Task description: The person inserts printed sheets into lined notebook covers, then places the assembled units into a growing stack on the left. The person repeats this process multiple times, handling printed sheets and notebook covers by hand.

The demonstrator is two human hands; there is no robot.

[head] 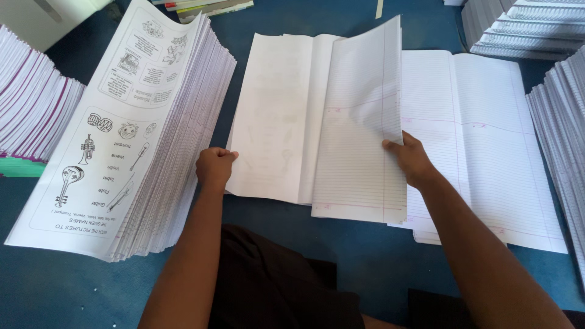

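My right hand (412, 159) grips the edge of a bundle of ruled sheets (359, 128) and holds it lifted and folded over toward the left. Under it lies a spread stack of ruled paper (487, 140). My left hand (214, 168) pinches the left edge of a blank white cover sheet (274, 116) that lies flat in the middle. The ruled bundle overlaps the right part of that sheet.
A tall stack of printed sheets with instrument drawings (128, 140) stands at the left. More paper stacks sit at the far left (30, 103), far right (560, 140) and top right (524, 27). All rests on a blue surface (341, 256).
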